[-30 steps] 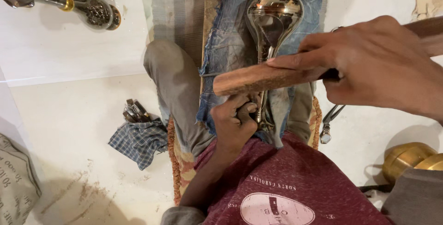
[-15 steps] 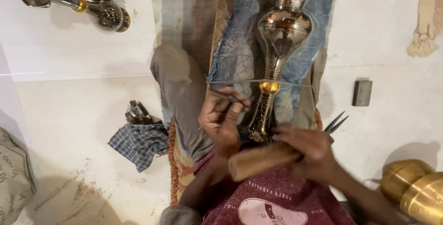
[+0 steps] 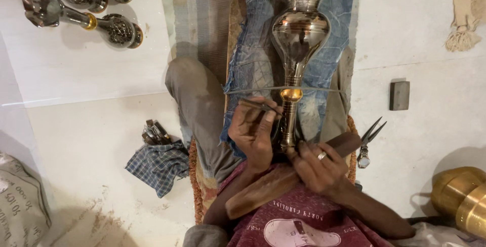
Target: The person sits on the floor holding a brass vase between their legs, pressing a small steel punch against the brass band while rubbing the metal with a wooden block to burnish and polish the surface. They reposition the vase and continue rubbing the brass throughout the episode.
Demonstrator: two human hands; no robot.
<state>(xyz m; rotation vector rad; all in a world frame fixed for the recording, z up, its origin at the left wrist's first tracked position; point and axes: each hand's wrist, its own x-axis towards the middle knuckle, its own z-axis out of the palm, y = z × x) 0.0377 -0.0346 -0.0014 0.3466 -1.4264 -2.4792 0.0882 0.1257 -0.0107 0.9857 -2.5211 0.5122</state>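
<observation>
Since a second ago my right hand (image 3: 320, 168) has dropped from over the vase to its foot, fingers wrapped around the wooden mallet (image 3: 283, 178), which lies slanted across my lap. Left hand (image 3: 253, 130) pinches a thin chisel (image 3: 259, 105) beside the metal vase (image 3: 298, 44), just left of the stem's gold collar. Vase base hidden behind both hands; chisel tip hard to make out. Denim cloth (image 3: 253, 70) under the vase. Pale floor (image 3: 91, 140): pliers (image 3: 368, 140) right of my right fingers, checked rag (image 3: 158, 166) left.
</observation>
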